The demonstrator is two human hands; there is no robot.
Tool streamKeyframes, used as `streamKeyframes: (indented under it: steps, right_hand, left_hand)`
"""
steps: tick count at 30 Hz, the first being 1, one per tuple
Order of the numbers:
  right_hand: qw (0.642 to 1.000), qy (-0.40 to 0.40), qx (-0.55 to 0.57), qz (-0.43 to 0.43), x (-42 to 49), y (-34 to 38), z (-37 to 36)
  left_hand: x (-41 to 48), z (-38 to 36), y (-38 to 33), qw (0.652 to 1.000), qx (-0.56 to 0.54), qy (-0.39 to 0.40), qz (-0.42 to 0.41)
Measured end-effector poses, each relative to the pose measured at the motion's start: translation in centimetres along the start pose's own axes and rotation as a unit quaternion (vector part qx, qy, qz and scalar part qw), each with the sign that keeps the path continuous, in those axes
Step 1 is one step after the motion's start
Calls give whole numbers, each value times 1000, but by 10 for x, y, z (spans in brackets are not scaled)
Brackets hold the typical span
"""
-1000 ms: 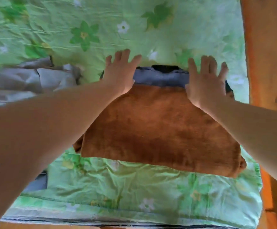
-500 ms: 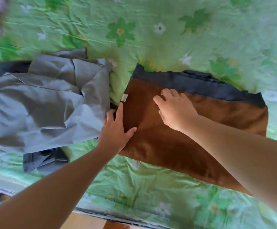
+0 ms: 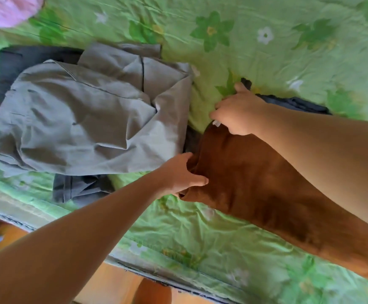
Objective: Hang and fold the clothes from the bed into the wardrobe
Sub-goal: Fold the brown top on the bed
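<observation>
view: head camera, looking down past both bare forearms onto the bed [image 3: 255, 51].
bed: covered by a light green sheet with a flower print. its near edge crosses the lower part of the view, with orange floor [image 3: 117, 286] below it.
brown garment [image 3: 255, 178]: folded, plush-looking, lying on the sheet right of centre. it runs from its left edge near the middle of the view down to the lower right. the left edge is bunched and raised off the sheet.
white tag [image 3: 217, 123]: small, at the far left corner of the brown garment, touching the right hand's fingertips.
dark layer [image 3: 299, 104]: blue-grey fabric along the far side of the brown garment, partly hidden by the right forearm. cannot tell whether it is a separate item.
left hand [image 3: 178, 174]: grips the near left edge of the brown garment. the thumb lies on the cloth and the fingers are curled into the fold.
right hand [image 3: 238, 110]: fingers curled, pinching the far left corner of the brown garment.
grey garment [image 3: 86, 119]: crumpled, lying on the bed left of the brown garment, just beside the left hand.
dark garment [image 3: 25, 62]: beneath the grey garment, showing past its far left and near edges.
pink cloth [image 3: 5, 9]: blurred, on the bed at the top left corner of the view.
</observation>
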State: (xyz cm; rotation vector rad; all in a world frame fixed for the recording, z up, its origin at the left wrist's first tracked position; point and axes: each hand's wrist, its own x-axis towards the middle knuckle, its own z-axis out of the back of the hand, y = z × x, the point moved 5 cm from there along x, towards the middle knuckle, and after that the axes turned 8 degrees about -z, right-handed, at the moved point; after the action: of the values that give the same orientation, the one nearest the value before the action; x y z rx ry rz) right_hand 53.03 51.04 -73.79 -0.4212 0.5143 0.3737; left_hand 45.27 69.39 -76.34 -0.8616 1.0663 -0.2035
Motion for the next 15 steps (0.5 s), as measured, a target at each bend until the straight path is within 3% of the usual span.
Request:
streamKeyframes:
  steps: [6, 15]
  right_hand:
    - [998, -43, 26, -38, -95, -59, -15]
    - [996, -46, -3, -77, -269, -145, -147]
  left_hand:
    - [-35, -71, -92, 992, 66, -4, -108]
    - [-13, -307, -199, 972, 182, 4, -146]
